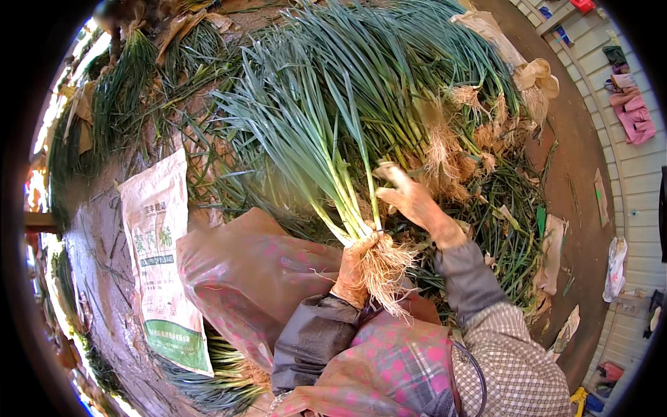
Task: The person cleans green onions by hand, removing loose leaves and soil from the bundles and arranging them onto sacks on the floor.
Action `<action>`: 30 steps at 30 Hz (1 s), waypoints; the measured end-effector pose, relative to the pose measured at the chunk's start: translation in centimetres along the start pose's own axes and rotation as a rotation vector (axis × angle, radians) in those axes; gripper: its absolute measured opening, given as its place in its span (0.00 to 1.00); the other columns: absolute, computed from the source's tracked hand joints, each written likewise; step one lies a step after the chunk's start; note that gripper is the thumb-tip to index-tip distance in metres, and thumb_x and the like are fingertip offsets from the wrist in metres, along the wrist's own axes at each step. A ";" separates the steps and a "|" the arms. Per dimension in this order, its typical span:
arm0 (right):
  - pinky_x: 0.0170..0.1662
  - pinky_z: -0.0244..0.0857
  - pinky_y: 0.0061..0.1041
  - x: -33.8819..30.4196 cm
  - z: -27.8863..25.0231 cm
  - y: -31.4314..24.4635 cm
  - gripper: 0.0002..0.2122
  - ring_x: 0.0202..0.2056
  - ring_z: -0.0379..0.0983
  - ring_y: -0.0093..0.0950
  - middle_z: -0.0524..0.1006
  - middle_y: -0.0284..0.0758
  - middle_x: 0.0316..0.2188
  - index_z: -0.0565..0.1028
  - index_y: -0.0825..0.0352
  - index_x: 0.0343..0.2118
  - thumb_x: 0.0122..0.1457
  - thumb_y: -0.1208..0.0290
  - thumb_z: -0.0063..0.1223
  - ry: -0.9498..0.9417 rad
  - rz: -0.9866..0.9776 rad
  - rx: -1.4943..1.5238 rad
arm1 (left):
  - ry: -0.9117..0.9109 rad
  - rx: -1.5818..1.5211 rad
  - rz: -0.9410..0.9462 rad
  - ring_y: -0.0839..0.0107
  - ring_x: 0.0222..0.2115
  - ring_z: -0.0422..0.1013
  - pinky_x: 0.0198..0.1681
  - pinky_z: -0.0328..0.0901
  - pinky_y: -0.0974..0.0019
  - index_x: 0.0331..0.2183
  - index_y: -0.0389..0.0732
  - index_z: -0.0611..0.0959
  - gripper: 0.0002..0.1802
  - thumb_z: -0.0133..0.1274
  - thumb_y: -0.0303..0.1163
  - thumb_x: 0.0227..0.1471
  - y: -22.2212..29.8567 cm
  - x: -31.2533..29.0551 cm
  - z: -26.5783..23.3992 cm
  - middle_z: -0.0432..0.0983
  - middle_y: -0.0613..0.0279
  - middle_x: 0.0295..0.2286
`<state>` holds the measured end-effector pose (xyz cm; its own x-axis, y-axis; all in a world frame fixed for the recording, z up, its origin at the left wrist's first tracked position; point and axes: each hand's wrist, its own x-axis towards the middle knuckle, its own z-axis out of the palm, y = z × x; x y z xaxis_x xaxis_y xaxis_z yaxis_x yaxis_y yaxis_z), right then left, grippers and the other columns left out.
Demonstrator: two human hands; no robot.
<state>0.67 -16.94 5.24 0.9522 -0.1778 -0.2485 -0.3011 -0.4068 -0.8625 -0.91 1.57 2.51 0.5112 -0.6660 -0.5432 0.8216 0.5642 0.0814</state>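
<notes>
My left hand (353,272) is closed round the lower stems of a bunch of green garlic (347,201), held above my lap. Its pale, tangled roots (387,267) hang over the hand, and the long flat leaves spread away to the upper left. Just right of these stems, my right hand (415,203) has its fingers stretched out and apart; I see nothing held in it. Both palms are partly hidden. A pink-dotted, see-through apron (257,260) covers my knees under the bunch.
Beyond my hands lies a big heap of green garlic (410,76), roots toward the right. Loose leaves (514,243) litter the floor on the right. A printed white sack (161,257) lies at left, with more plants (215,379) beside it. A ribbed wall (639,208) stands far right.
</notes>
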 end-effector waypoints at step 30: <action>0.22 0.66 0.30 -2.0 2.8 1.1 0.13 0.20 0.74 0.33 0.76 0.38 0.18 0.76 0.63 0.25 0.60 0.60 0.47 -0.123 -0.297 -0.959 | 0.098 0.267 0.172 0.67 0.28 0.74 0.31 0.71 0.66 0.38 0.31 0.77 0.11 0.52 0.20 0.49 -1.0 1.4 -1.5 0.76 0.57 0.30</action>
<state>-1.40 -14.50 3.52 0.9779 0.1193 -0.1717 0.0855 -0.9776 -0.1924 -1.40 0.80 0.48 0.6319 -0.5145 -0.5796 0.7692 0.5076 0.3880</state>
